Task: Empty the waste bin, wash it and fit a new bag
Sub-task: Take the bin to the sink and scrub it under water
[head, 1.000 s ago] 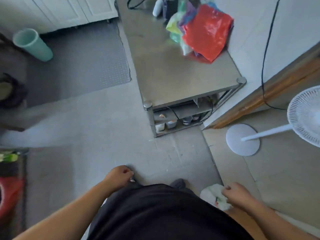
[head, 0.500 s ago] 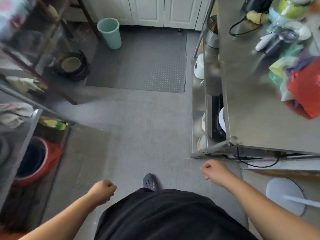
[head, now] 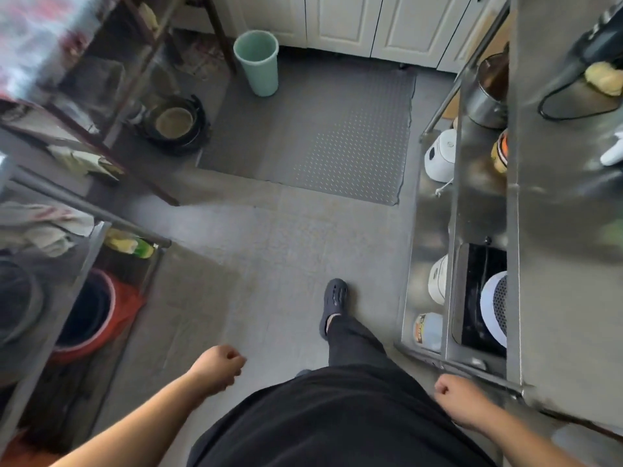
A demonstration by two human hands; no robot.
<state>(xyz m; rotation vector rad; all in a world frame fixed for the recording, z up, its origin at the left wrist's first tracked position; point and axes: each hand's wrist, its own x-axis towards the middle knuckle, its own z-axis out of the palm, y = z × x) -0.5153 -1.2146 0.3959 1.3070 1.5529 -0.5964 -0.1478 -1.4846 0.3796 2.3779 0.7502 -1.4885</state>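
From the head camera, a person is standing on a grey tiled floor [head: 269,251], one foot in a dark perforated clog [head: 333,303] set forward. The left hand [head: 219,369] is curled into a loose fist with nothing in it, and the right hand [head: 455,401] is likewise closed and carrying nothing, hanging just beside the corner of a stainless steel shelving table [head: 566,264]. The pale green round plastic waste bin [head: 258,67] is sitting upright at the far edge of a grey studded floor mat [head: 323,136], next to white cabinet doors [head: 340,21], well apart from both hands.
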